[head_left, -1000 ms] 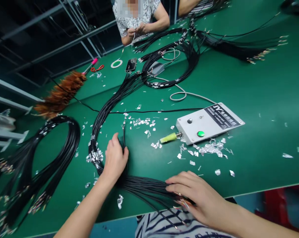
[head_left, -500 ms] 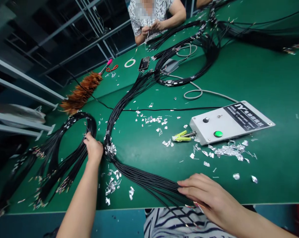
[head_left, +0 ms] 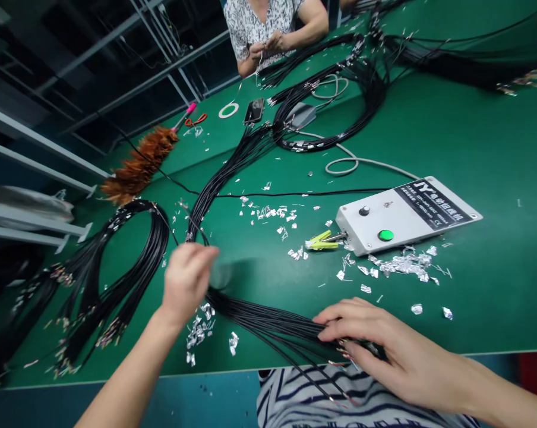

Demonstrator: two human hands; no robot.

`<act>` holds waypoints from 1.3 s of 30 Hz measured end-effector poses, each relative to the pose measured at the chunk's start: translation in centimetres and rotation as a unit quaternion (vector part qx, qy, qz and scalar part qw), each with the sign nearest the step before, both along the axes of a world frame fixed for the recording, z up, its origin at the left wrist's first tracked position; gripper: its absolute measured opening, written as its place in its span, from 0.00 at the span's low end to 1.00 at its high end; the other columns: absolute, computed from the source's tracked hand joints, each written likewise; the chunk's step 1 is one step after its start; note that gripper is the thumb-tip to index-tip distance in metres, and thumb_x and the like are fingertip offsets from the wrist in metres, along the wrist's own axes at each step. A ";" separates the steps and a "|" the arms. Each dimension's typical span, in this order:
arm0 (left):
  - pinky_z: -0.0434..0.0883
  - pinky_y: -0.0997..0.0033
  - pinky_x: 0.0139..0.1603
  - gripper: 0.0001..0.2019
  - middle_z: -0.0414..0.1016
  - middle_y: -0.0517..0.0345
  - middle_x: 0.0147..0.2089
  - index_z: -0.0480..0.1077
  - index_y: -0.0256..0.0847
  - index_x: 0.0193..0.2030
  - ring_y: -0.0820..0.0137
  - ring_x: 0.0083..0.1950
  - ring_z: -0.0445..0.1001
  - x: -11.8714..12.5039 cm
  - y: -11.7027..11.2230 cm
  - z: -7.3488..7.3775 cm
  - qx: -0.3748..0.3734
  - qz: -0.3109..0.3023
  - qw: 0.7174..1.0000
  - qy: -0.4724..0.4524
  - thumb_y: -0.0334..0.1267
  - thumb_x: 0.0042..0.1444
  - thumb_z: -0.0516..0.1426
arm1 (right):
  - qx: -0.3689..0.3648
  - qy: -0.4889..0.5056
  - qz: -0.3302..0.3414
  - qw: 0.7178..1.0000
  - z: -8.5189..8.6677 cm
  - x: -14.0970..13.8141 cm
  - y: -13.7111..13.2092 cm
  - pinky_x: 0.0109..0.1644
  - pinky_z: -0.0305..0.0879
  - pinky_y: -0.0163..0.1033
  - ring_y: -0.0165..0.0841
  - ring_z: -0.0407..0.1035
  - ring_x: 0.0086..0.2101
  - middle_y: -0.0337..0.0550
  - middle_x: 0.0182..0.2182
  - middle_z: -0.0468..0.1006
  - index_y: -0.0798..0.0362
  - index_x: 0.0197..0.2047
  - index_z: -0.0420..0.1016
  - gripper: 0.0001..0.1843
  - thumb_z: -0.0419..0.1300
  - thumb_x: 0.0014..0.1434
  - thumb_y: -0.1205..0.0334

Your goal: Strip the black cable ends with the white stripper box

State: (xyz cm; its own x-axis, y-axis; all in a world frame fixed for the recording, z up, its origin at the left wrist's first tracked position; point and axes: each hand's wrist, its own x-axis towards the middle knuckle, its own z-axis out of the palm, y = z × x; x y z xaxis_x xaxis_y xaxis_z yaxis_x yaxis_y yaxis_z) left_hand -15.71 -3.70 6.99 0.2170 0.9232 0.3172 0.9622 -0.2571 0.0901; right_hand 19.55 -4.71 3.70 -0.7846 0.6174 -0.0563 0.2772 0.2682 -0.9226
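Note:
My left hand (head_left: 187,279) is closed in a fist above the bend of a black cable bundle (head_left: 268,318), hiding part of it. A thin black cable appears to run into its fingers; blur hides the exact grip. Near the table's front edge, my right hand (head_left: 370,339) curls over the bundle's stripped ends, and a few cables hang over the edge towards my lap. A looped coil of black cables (head_left: 159,249) lies left of my left hand, its coloured wire ends spread out.
A grey control box (head_left: 402,217) with a green button and yellow-tipped clamp (head_left: 322,240) sits at right. Foil scraps (head_left: 404,264) are scattered about. Farther back lie a feather duster (head_left: 144,163), scissors (head_left: 196,120), a phone (head_left: 253,111) and tape (head_left: 228,111). Another person (head_left: 272,35) sits across.
My left hand has left the looped coil and moved right over the bundle's bend, apparently drawing a cable along. My right hand stays at the cable ends, its fingers slightly shifted.

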 end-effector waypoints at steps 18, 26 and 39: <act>0.65 0.72 0.33 0.07 0.71 0.59 0.31 0.66 0.42 0.33 0.68 0.33 0.69 7.7 -0.2 1.4 -0.364 -0.055 0.908 -0.202 0.33 0.61 0.49 | -0.150 0.147 -0.264 0.942 -2.7 0.1 2.1 0.54 0.72 0.47 0.37 0.76 0.45 0.49 0.46 0.81 0.52 0.50 0.74 0.16 0.51 0.67 0.55; 0.67 0.73 0.40 0.05 0.74 0.57 0.37 0.70 0.41 0.39 0.69 0.39 0.71 14.9 0.9 0.1 -0.337 -0.078 0.837 -0.424 0.37 0.62 0.55 | -0.152 0.193 -0.254 0.935 -1.5 -1.0 2.3 0.50 0.74 0.42 0.34 0.77 0.41 0.45 0.41 0.81 0.52 0.47 0.75 0.11 0.57 0.64 0.58; 0.65 0.74 0.26 0.10 0.74 0.58 0.27 0.73 0.38 0.37 0.74 0.23 0.68 16.1 -0.1 -1.5 -0.345 0.012 0.773 -0.532 0.41 0.63 0.55 | -0.154 0.195 -0.299 0.921 -0.7 -1.0 3.3 0.46 0.74 0.42 0.33 0.76 0.37 0.43 0.35 0.81 0.51 0.42 0.76 0.09 0.59 0.61 0.58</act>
State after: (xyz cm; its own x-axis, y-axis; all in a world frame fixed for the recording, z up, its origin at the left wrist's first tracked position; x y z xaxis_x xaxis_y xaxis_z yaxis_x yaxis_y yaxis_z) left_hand 0.40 -3.79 5.52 0.1524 0.9522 -0.2649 0.2521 0.2217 0.9420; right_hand 18.55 -1.45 2.96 -0.3059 0.9482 -0.0862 -0.0787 -0.1154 -0.9902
